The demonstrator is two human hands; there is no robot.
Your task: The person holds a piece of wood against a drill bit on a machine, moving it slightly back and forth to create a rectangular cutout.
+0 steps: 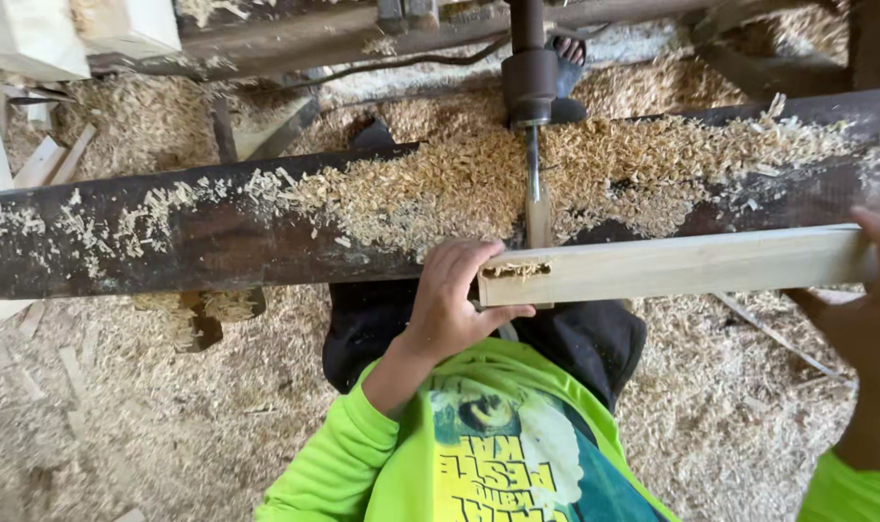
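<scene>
Partly, shavings hid the beam (pixel 198 232), and the frame cut off our right hand (pixel 870 319), grip unclear, against the plank (pixel 672 266). Our left hand (pixel 454 300) clasped the plank's slotted end below the bit (pixel 533 179).

1. You wear a neon-green long-sleeved shirt (pixel 382 454), its sleeves covering both arms down to the wrists.
2. Its front carries a yellow-and-teal printed graphic (pixel 517 454).
3. Your trousers (pixel 575 338) are dark.
</scene>
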